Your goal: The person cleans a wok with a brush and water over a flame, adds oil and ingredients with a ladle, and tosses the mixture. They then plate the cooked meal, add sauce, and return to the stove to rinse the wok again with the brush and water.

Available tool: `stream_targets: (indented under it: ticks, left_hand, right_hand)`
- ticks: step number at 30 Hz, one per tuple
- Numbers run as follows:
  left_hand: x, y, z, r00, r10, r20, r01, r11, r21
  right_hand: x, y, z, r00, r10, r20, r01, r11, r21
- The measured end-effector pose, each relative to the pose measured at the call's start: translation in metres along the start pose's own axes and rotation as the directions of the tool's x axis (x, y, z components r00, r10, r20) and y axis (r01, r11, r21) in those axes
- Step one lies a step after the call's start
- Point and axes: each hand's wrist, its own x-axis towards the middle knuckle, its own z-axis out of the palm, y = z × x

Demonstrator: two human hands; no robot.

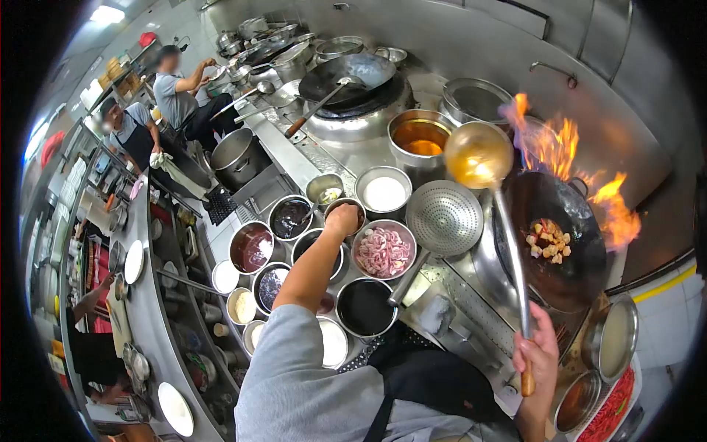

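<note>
My right hand (541,346) is closed around the wooden-ended handle of a long ladle (479,156). The ladle's bowl is raised between the stock pot and the wok (556,254), with shiny liquid visible in it. In the wok lie browned chunks with red pieces, and flames (563,147) rise at its far rim. My left hand (343,219) reaches over a small dark-filled container (355,210), its fingers curled together. The fingertips are partly hidden, so what they pinch cannot be made out. Beside it stands a bowl of sliced pink onion (384,249).
Around my left arm crowd several seasoning pots, including dark sauce (367,307) and white powder (384,194). A perforated strainer (444,217) lies between the onions and wok. A second wok (346,74) sits behind. Two people (180,92) are at the far left; another person's arm shows lower left.
</note>
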Motion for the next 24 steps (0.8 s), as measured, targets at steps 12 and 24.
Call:
stream_targets:
  ticks: [12,24]
  left_hand:
    - [-0.006,0.003,-0.046,0.998,0.007,-0.055,-0.015,0.989,-0.147]
    - [0.080,-0.091,-0.090,1.000,-0.001,-0.004,0.001,0.998,-0.068]
  right_hand:
    - [0.081,0.047,0.045,0.923,0.261,0.284,-0.244,0.965,-0.094]
    - [0.092,0.047,0.068,0.852,0.352,0.388,-0.419,0.902,0.102]
